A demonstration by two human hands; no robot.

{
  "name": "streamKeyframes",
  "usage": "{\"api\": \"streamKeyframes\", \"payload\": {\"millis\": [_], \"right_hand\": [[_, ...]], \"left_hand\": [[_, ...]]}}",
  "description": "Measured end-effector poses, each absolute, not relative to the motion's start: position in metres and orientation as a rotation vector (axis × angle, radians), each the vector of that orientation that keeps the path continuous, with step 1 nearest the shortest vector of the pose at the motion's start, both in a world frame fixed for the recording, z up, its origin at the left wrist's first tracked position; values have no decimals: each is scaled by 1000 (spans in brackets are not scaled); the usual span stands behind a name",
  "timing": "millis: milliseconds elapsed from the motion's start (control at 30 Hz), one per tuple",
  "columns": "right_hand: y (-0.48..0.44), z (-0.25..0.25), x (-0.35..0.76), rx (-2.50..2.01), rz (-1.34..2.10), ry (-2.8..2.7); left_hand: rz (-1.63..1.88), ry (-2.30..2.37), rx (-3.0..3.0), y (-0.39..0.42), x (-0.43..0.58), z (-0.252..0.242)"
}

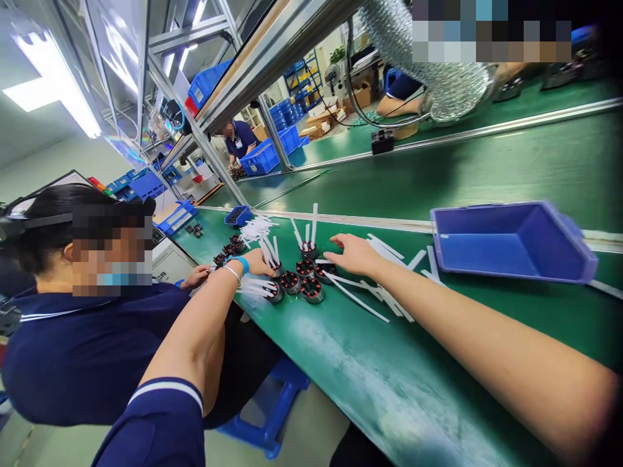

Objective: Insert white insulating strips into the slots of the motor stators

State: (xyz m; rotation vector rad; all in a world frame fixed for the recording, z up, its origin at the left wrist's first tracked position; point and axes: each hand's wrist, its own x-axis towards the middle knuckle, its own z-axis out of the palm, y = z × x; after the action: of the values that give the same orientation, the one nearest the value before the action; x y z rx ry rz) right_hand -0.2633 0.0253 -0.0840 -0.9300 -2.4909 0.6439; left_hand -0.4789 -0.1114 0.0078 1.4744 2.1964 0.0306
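Several round motor stators with red and black windings stand together on the green table. My left hand (257,262), with a blue band at the wrist, is at a stator (275,267) that has white strips standing up in it; its fingertips are too small to make out. My right hand (351,254) is over the right side of the group, fingers apart, beside a stator (323,271) with white strips near it. Another stator (307,250) behind holds upright strips. Bare-topped ones (311,290) sit in front. Loose white strips (384,299) lie under and beside my right forearm.
An empty blue tray (511,243) sits at the right. A pile of white strips (257,228) and a small blue bin (238,216) are at the back left. A person (87,337) sits close at my left. A silver duct (438,71) hangs above the far side.
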Motion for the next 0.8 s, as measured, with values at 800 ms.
{"api": "streamKeyframes", "payload": {"millis": [800], "right_hand": [[5,-32,-390,-263,772,-3233]], "left_hand": [[801,2524,1433,-184,-439,-60]]}}
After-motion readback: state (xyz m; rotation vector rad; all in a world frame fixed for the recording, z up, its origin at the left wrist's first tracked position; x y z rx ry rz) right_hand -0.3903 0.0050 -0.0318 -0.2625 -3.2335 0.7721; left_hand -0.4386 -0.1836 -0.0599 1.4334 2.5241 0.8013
